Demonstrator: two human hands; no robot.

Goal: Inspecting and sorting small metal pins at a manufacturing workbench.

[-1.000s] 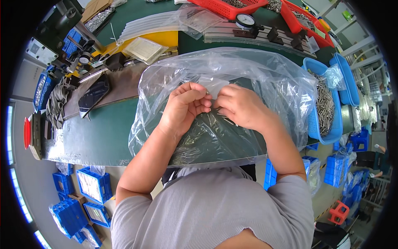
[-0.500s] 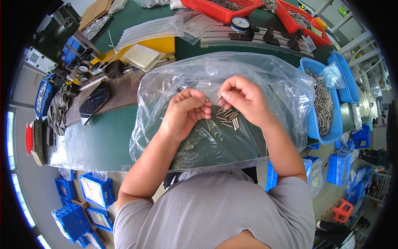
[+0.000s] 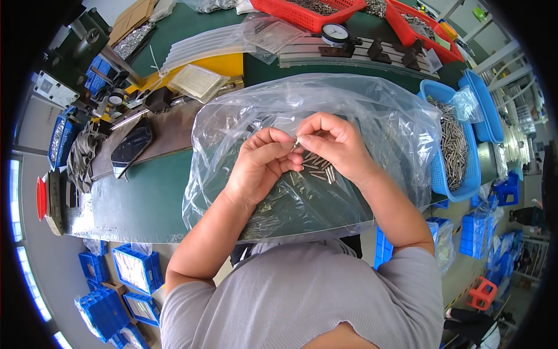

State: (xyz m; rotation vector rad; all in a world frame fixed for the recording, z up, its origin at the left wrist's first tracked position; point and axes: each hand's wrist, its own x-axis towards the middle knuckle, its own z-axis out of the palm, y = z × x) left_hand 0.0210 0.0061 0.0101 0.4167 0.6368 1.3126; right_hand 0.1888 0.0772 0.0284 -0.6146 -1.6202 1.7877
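My left hand [image 3: 263,160] and my right hand [image 3: 336,145] meet fingertip to fingertip above a clear plastic bag [image 3: 238,110] spread on the table. Between the pinched thumbs and forefingers shows a slim, shiny metal pin [image 3: 297,143], its ends partly covered by the fingers. Both hands are closed at this spot; whether they hold one piece or two joined pieces cannot be told. The left hand's other fingers are loosely curled. Just below the right hand, a small heap of pointed metal pins [image 3: 317,173] lies on the bag, partly hidden by that hand.
A blue basket [image 3: 472,174] full of similar pins stands at the right. Red baskets [image 3: 317,21] sit at the far edge, near a dial gauge [image 3: 335,34] on a metal rail. A dark phone-like slab [image 3: 132,145] lies at the left on a brown board, below a press stand [image 3: 87,35].
My right hand has moved left and slightly down, and my left hand slightly right. The fingertips, apart before with a small metal piece in each hand, now touch.
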